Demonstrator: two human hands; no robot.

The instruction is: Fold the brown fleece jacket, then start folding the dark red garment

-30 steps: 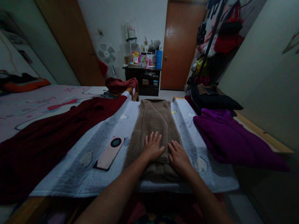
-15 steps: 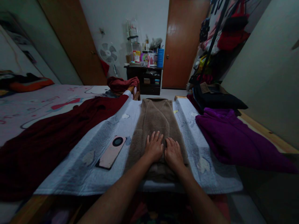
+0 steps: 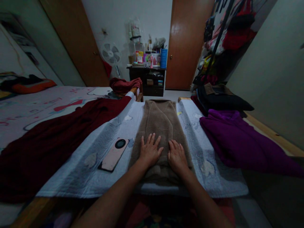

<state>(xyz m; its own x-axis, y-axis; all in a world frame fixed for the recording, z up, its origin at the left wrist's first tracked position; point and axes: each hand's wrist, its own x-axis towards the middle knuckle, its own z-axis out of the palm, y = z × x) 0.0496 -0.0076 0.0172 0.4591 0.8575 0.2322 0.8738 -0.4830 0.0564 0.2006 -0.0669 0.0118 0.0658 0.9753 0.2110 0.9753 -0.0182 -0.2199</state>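
A brown fleecy garment (image 3: pixel 159 118), folded into a long narrow shape, lies lengthwise in front of me. My left hand (image 3: pixel 150 151) rests flat on its left part with the fingers spread. Just to the right, my right hand (image 3: pixel 177 156) lies palm down on the same garment, its fingers outstretched and closer together. Neither hand grips the cloth. Beneath the garment is a pale blue-grey blanket (image 3: pixel 76 180) with leaf-like patches. A pink phone (image 3: pixel 113 156) with a round black camera ring lies on the blanket, left of my left hand.
A dark red garment (image 3: pixel 61 133) spreads along the left, over the bed's edge. On the right are a folded purple garment (image 3: pixel 237 142) and a stack of dark folded clothes (image 3: pixel 223 99). Farther back stand a fan (image 3: pixel 111 54), a black cabinet (image 3: pixel 147 80) and a wooden door (image 3: pixel 187 44).
My left hand has slid left across the brown garment, and its fingers are spread wider. My right hand stays in nearly the same place.
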